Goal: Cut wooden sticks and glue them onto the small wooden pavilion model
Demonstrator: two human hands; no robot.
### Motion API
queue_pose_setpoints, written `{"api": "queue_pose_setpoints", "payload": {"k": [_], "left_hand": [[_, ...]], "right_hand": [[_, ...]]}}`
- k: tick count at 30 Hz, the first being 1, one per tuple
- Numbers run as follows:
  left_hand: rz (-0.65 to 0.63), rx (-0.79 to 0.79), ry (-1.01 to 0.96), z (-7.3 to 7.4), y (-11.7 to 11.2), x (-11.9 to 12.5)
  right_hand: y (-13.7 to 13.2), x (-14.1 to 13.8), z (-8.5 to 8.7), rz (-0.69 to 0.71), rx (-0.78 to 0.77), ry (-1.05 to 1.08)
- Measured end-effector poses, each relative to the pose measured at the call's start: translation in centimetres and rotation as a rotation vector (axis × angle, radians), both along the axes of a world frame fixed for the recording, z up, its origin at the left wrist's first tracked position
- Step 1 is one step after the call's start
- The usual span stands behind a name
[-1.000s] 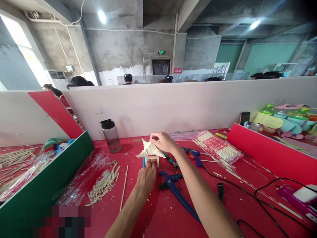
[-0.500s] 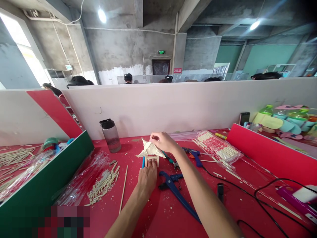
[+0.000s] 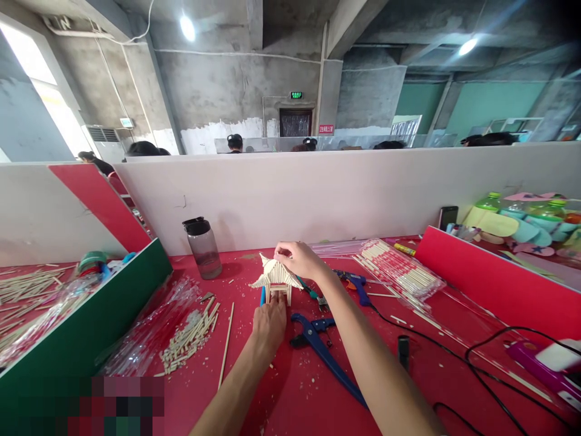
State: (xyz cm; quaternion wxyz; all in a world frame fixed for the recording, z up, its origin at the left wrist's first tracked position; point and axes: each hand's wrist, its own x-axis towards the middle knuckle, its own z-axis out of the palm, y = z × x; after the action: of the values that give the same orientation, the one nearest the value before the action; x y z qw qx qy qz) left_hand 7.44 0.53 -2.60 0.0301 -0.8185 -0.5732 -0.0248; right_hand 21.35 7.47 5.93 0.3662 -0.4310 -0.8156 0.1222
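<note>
A small model pavilion (image 3: pixel 278 275) made of pale wooden sticks stands upright on the red tabletop. Its roof has upturned corners and rests on short posts. My left hand (image 3: pixel 270 320) holds its base from the front, with fingertips between the front posts; the thumb is hidden. At the roof's peak, my right hand (image 3: pixel 297 257) is pinched together against the top. Whether a small piece sits between those fingertips cannot be made out. Just right of my left hand lies a blue-handled cutter (image 3: pixel 324 354). Green-handled pliers (image 3: pixel 315 295) lie partly behind my right arm.
Cut stick pieces (image 3: pixel 190 342) and plastic wrappers (image 3: pixel 145 330) lie left, near a green divider (image 3: pixel 91 321). A water bottle (image 3: pixel 203 251) stands behind. On the right are a blue glue gun (image 3: pixel 361 287), packed sticks (image 3: pixel 403 272), a black cable (image 3: pixel 436 339) and a red divider (image 3: pixel 499 275).
My left hand has shifted very slightly at the pavilion's base. My right hand stays at the roof's peak, and the pavilion has not visibly moved.
</note>
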Motion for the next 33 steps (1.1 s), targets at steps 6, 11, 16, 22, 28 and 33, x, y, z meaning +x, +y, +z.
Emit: {"api": "queue_pose_setpoints", "payload": {"k": [6,11,16,22,28,33], "left_hand": [[-0.003,-0.048,-0.013,1.0,-1.2,-0.4],[-0.054,-0.102,0.025,1.3,-2.3,-1.0],[-0.041,-0.102,0.075,1.4,-2.2,-0.7],[-0.017,-0.071,0.125,1.2,-2.0,0.2],[-0.002,-0.036,0.121,0.7,-1.6,0.6],[-0.006,-0.003,0.07,0.5,-1.1,0.7]], "right_hand": [[-0.1,0.0,0.1,-0.002,-0.004,0.001],[-0.2,0.0,0.1,-0.005,-0.007,-0.005],[0.0,-0.1,0.0,-0.01,-0.011,-0.003],[0.0,-0.1,0.1,-0.007,-0.008,-0.006],[0.0,0.0,0.0,-0.007,-0.005,-0.007],[0.0,-0.1,0.0,-0.012,0.001,-0.006]]}}
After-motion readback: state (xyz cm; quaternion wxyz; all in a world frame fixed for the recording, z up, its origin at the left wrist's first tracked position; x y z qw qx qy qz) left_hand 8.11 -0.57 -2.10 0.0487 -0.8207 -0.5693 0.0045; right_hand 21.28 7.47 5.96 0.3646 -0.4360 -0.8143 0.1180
